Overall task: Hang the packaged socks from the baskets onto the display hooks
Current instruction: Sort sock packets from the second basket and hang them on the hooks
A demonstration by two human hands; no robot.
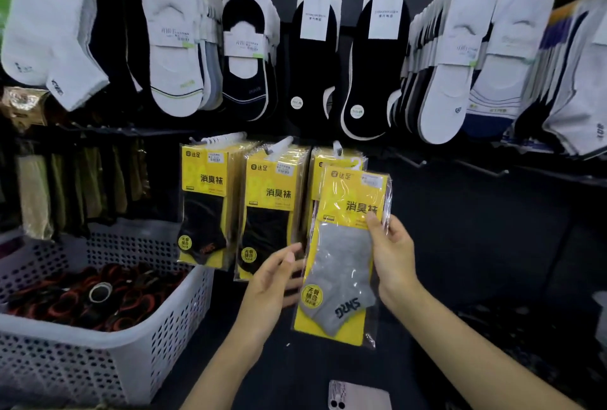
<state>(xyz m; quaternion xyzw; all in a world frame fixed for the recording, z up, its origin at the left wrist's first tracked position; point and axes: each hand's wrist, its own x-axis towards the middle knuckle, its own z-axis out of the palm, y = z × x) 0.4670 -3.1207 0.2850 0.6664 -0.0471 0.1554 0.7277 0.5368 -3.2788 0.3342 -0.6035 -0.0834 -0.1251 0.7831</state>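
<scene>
While the right hand [394, 258] pinches the clear-wrapped yellow-card pack of grey socks [341, 265] at its right edge, thumb on front, fingers behind, the left hand [269, 284] is relaxed, fingers fairly straight at the pack's left edge; can't tell if it makes contact. Pack is upright, slightly tilted, held in front of the yellow packs on the rightmost white plastic display hook [337, 147] of the lower row, its top just below the hook tip. It does not look threaded on. Two hooks to the left carry yellow-card packs of black socks [205, 205]. Upper row of the dark display wall [460, 229]: white and black low-cut socks [312, 58]. White perforated plastic basket [157, 337] sits by the wall's lower left corner, holding dark items with red trim [98, 294]. Pale phone [359, 395] lies below the hands, camera side up.
</scene>
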